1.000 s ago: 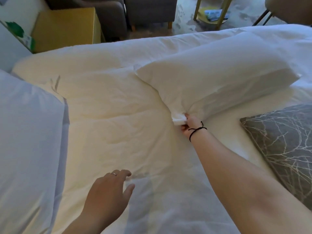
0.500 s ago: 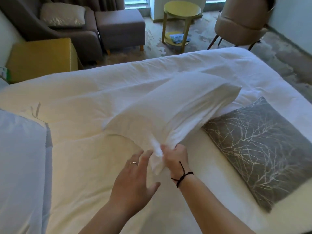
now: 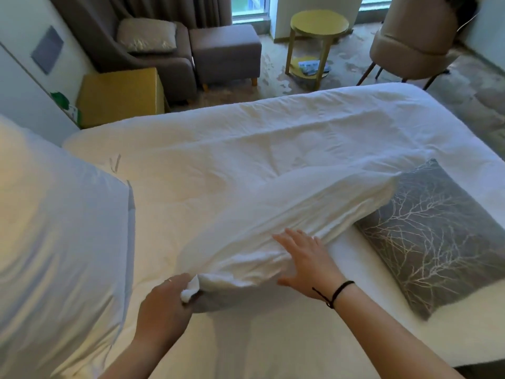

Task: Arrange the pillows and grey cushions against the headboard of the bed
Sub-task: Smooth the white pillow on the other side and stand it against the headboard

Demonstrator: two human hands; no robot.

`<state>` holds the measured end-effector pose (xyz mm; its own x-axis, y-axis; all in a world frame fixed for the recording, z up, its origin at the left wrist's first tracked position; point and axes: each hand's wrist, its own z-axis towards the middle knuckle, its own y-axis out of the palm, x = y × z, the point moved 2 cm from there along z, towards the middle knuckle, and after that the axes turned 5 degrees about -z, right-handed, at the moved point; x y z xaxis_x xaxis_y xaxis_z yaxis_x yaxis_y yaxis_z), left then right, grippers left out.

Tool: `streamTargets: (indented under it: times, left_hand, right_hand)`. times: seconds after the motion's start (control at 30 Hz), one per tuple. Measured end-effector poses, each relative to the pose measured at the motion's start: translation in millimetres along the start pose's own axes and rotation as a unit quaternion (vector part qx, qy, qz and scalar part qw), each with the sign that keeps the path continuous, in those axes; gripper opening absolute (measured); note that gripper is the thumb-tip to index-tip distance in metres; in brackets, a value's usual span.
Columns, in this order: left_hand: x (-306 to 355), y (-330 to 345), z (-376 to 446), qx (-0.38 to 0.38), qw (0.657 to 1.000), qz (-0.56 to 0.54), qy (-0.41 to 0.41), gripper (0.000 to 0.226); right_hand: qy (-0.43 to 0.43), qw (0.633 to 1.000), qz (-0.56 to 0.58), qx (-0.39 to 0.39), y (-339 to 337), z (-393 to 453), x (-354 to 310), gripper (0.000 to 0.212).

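White pillow [image 3: 287,222] at frame centre: left hand [image 3: 166,305] pinches its corner, right hand [image 3: 306,258] rests flat, fingers spread; best lifted two-handed, clear of grey cushion [image 3: 437,233].

The left hand [image 3: 164,299] reached forward from the lower edge of view, its fingers curled and pinched tight on a pillow [image 3: 287,222] corner, a ring on one finger. The right hand [image 3: 306,258] lay flat and palm down on it, fingers spread, forearm stretched out bare with a black band at the wrist.
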<state>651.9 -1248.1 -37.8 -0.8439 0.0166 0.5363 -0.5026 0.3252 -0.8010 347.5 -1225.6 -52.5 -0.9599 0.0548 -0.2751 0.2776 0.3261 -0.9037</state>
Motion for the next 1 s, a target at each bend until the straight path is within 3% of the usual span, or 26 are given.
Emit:
streamTargets:
  times: [0.1,0.3,0.43,0.53,0.6,0.67,0.77,1.0]
  left_hand:
    - [-10,-13,-6,0.056,0.998,0.016,0.001,0.037]
    - [-7,-34,-6,0.097,0.994,0.044,-0.031,0.032]
    - [-4,-41,-10,0.102,0.991,0.084,-0.025,0.025]
    - [-5,-42,-11,0.108,0.990,0.092,-0.017,0.033]
    - [-5,-44,-9,0.105,0.991,0.082,-0.013,0.031]
    - [-7,-50,-7,0.111,0.990,0.082,-0.001,0.011]
    - [-11,-72,4,0.141,0.983,0.111,0.043,0.024]
    - [12,-201,92,0.304,0.938,0.154,0.060,0.016]
  right_hand:
    - [-0.063,0.991,-0.116,0.015,18,21,40,0.101]
    - [-0.093,0.981,-0.132,0.104,11,80,60,0.078]
    - [-0.105,0.977,-0.105,0.155,6,105,42,0.035]
    - [-0.104,0.978,-0.115,0.142,3,111,29,0.007]
    - [-0.090,0.981,-0.118,0.125,2,111,26,0.006]
    - [-0.084,0.984,-0.102,0.116,-5,109,24,0.004]
    - [-0.073,0.990,-0.074,0.100,-28,104,16,0.002]
    - [-0.119,0.983,-0.057,0.125,-85,87,-60,0.015]
